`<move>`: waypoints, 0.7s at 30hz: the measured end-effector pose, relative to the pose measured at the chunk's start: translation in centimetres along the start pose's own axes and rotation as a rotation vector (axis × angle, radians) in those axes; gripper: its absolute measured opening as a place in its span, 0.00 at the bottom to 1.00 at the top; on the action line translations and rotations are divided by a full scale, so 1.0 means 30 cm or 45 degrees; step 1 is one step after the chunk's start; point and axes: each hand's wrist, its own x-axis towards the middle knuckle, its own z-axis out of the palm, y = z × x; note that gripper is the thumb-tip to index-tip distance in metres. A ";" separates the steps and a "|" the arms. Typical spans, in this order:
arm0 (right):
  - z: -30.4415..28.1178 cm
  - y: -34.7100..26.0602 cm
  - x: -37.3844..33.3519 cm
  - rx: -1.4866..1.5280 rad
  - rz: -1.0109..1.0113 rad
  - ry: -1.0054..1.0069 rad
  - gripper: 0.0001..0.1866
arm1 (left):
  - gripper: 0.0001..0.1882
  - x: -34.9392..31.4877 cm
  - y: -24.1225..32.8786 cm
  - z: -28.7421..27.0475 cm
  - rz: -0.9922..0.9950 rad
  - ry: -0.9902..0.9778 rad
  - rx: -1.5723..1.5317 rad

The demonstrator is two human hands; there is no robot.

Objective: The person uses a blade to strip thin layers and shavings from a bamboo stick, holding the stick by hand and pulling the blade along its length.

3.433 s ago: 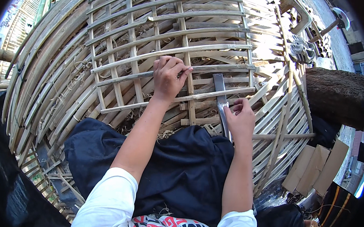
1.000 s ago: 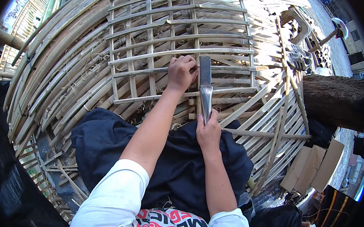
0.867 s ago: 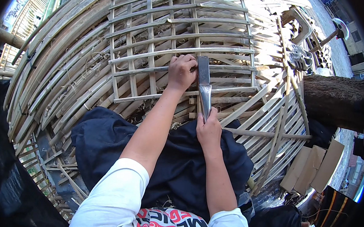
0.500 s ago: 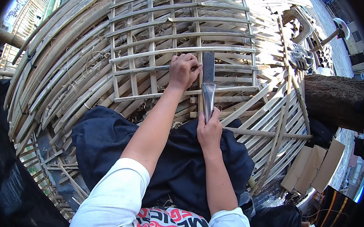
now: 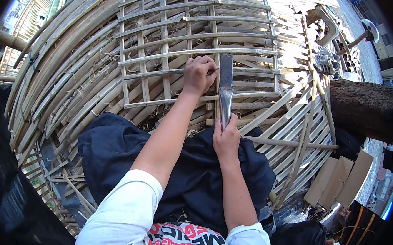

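It's a wide fisheye on the person's head, the left one of a side-by-side pair, aimed forward and pretty steeply down over the dark cloth (image 5: 186, 176) on their lap. Upright, not mirrored, so frame left is their left. Super close in: the white shirt (image 5: 125, 201) sits along the bottom edge, both forearms (image 5: 158, 147) run up from there, and the left hand (image 5: 199, 75) and right hand (image 5: 227, 140) land around mid-frame. The lattice (image 5: 164, 57) is farther off, running out the top edge. Lens bends stuff toward the rim, and the corners go black.
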 end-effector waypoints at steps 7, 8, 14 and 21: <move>0.009 0.015 0.007 -0.029 0.026 -0.046 0.18 | 0.07 0.001 0.004 -0.003 -0.014 -0.015 -0.017; 0.011 0.012 0.015 -0.053 0.040 -0.055 0.17 | 0.07 -0.001 0.001 -0.002 -0.004 -0.003 -0.001; 0.005 -0.005 0.012 -0.025 -0.011 -0.006 0.19 | 0.05 -0.003 -0.004 -0.002 -0.004 -0.025 0.024; 0.014 0.001 0.006 -0.011 -0.009 0.037 0.19 | 0.05 -0.002 -0.005 -0.002 0.011 -0.028 0.034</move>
